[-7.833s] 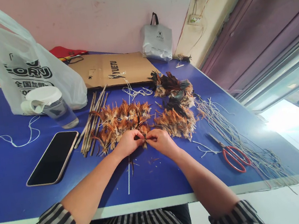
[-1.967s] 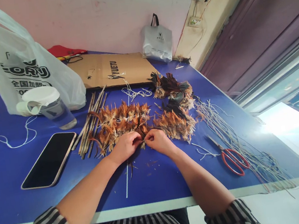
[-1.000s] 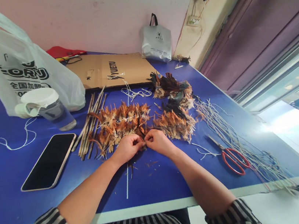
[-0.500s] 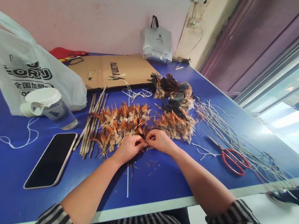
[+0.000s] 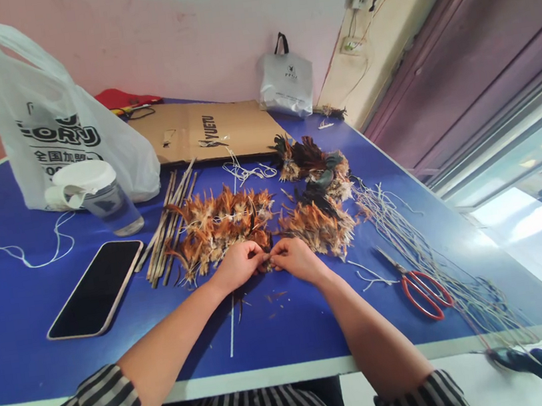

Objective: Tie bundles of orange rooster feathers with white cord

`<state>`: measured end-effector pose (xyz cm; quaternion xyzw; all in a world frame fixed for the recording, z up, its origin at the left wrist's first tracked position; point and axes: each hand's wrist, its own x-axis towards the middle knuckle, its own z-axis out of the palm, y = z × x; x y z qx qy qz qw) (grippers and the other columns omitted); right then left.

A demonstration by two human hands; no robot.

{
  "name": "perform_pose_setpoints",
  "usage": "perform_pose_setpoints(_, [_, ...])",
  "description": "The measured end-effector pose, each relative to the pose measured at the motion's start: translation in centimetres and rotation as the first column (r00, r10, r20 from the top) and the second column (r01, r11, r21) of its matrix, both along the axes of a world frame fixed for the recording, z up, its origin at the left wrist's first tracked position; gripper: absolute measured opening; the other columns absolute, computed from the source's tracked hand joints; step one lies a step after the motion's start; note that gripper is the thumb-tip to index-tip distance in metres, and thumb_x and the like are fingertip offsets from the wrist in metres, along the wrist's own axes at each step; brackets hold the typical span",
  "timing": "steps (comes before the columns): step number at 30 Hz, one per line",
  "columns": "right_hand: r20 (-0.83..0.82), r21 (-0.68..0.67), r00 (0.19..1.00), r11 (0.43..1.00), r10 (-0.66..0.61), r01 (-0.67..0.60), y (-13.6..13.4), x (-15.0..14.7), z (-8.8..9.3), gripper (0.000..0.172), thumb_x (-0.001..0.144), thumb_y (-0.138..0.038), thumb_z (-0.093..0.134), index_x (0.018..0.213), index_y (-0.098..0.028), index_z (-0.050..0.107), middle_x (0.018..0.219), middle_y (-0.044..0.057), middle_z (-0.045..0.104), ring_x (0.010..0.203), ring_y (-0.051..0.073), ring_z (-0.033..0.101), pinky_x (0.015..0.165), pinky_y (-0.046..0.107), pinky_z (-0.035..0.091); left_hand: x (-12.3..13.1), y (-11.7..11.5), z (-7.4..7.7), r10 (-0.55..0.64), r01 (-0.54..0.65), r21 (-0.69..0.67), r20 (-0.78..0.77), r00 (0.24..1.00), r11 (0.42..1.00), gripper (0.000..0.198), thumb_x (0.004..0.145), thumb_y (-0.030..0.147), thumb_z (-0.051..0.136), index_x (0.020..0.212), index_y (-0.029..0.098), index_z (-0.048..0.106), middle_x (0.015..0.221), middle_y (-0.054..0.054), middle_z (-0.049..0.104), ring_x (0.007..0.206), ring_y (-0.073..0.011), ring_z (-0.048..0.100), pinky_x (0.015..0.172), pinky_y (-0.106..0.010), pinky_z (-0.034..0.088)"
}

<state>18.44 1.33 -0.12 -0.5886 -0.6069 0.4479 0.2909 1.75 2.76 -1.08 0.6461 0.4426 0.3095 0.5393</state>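
Observation:
My left hand and my right hand meet at the middle of the blue table, fingertips pinched together on a small bundle of brown feathers. A thin white string trails from under my left hand toward the table's near edge. Just beyond my hands lies a pile of tied orange-brown feather bundles, with a second heap of orange feathers beside my right hand and darker feathers further back.
Thin sticks lie left of the feathers. A phone, a lidded jar and a white plastic bag stand at left. Red-handled scissors and loose cords lie at right. Flat cardboard and a small grey bag sit behind.
Both hands stay pinched together on the feather bundle, with only small finger shifts. The view has drifted slightly.

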Motion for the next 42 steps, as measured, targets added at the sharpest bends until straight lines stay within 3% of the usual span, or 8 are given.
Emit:
perform_pose_setpoints(4, [0.045, 0.047, 0.999, 0.999, 0.010, -0.013, -0.1, 0.0, -0.1, 0.008, 0.067, -0.018, 0.056, 0.067, -0.013, 0.062, 0.061, 0.002, 0.066, 0.055, 0.012, 0.062, 0.052, 0.018, 0.048, 0.1, 0.0, 0.2, 0.018, -0.015, -0.069, 0.046, 0.999, 0.998, 0.030, 0.070, 0.043, 0.064, 0.070, 0.013, 0.057, 0.056, -0.002, 0.064, 0.051, -0.0124, 0.059, 0.049, -0.022, 0.046])
perform_pose_setpoints(9, [-0.044, -0.033, 0.999, 0.999, -0.019, 0.017, 0.1, 0.1, -0.3, 0.007, 0.067, -0.018, 0.056, 0.068, -0.014, 0.062, 0.063, 0.003, 0.068, 0.059, 0.013, 0.063, 0.057, 0.020, 0.051, 0.2, 0.2, 0.1, 0.027, -0.012, -0.141, 0.102, 0.994, 0.990, 0.032, 0.066, 0.043, 0.068, 0.067, 0.013, 0.056, 0.057, -0.003, 0.066, 0.055, -0.0141, 0.063, 0.056, -0.026, 0.050])
perform_pose_setpoints(13, [-0.087, -0.072, 0.996, 0.997, -0.017, 0.010, 0.2, 0.3, -0.2, 0.005, 0.067, -0.017, 0.057, 0.068, -0.014, 0.062, 0.063, 0.003, 0.068, 0.060, 0.013, 0.064, 0.060, 0.021, 0.051, 0.1, 0.3, -0.3, -0.011, 0.019, -0.097, 0.084, 0.996, 0.995, 0.030, 0.065, 0.042, 0.068, 0.067, 0.012, 0.060, 0.061, -0.004, 0.067, 0.058, -0.0144, 0.062, 0.060, -0.026, 0.049])
perform_pose_setpoints(19, [-0.040, -0.021, 0.998, 0.999, 0.048, -0.049, 0.2, 0.6, 0.0, 0.008, 0.068, -0.018, 0.057, 0.069, -0.013, 0.063, 0.063, 0.002, 0.067, 0.060, 0.012, 0.063, 0.059, 0.020, 0.050, 0.0, 0.0, 0.0, -0.026, 0.026, 0.005, -0.035, 0.999, 1.000, 0.020, 0.064, 0.031, 0.068, 0.071, 0.013, 0.063, 0.062, -0.002, 0.065, 0.055, -0.0130, 0.058, 0.054, -0.023, 0.043])
perform_pose_setpoints(24, [-0.096, -0.047, 0.994, 0.997, 0.059, -0.064, 0.3, 0.7, 0.0, 0.007, 0.069, -0.017, 0.056, 0.070, -0.013, 0.062, 0.065, 0.003, 0.067, 0.062, 0.012, 0.063, 0.062, 0.021, 0.051, 0.4, 0.0, -0.7, 0.047, -0.050, 0.093, 0.031, 0.998, 0.994, 0.017, 0.065, 0.026, 0.066, 0.072, 0.015, 0.055, 0.061, 0.000, 0.063, 0.056, -0.0132, 0.058, 0.055, -0.023, 0.043])
perform_pose_setpoints(29, [-0.135, -0.088, 0.989, 0.994, 0.059, -0.072, 0.4, 0.9, -0.1, 0.007, 0.069, -0.016, 0.056, 0.070, -0.013, 0.062, 0.065, 0.003, 0.067, 0.062, 0.011, 0.063, 0.063, 0.022, 0.051, 0.7, -0.1, -1.4, 0.095, -0.093, 0.149, -0.001, 0.996, 0.984, 0.015, 0.066, 0.027, 0.065, 0.069, 0.016, 0.055, 0.059, 0.000, 0.062, 0.055, -0.0129, 0.057, 0.053, -0.023, 0.041])
perform_pose_setpoints(36, [-0.127, -0.077, 0.990, 0.995, 0.059, -0.069, 0.4, 1.0, 0.0, 0.007, 0.070, -0.014, 0.054, 0.070, -0.012, 0.061, 0.064, 0.002, 0.066, 0.059, 0.010, 0.062, 0.060, 0.020, 0.051, 0.7, -0.6, -0.3, 0.056, -0.037, 0.180, -0.102, 0.993, 0.983, 0.016, 0.070, 0.027, 0.060, 0.074, 0.013, 0.068, 0.069, -0.004, 0.068, 0.062, -0.0137, 0.057, 0.060, -0.023, 0.041])
perform_pose_setpoints(42, [-0.144, -0.081, 0.988, 0.994, 0.062, -0.074, 0.2, 0.8, 0.3, 0.006, 0.070, -0.015, 0.055, 0.068, -0.012, 0.060, 0.062, 0.002, 0.064, 0.058, 0.009, 0.060, 0.059, 0.020, 0.051, 0.6, -0.6, 0.2, 0.059, -0.024, 0.191, -0.181, 0.982, 0.981, 0.018, 0.068, 0.028, 0.061, 0.073, 0.013, 0.070, 0.065, -0.002, 0.067, 0.059, -0.0132, 0.056, 0.058, -0.022, 0.039])
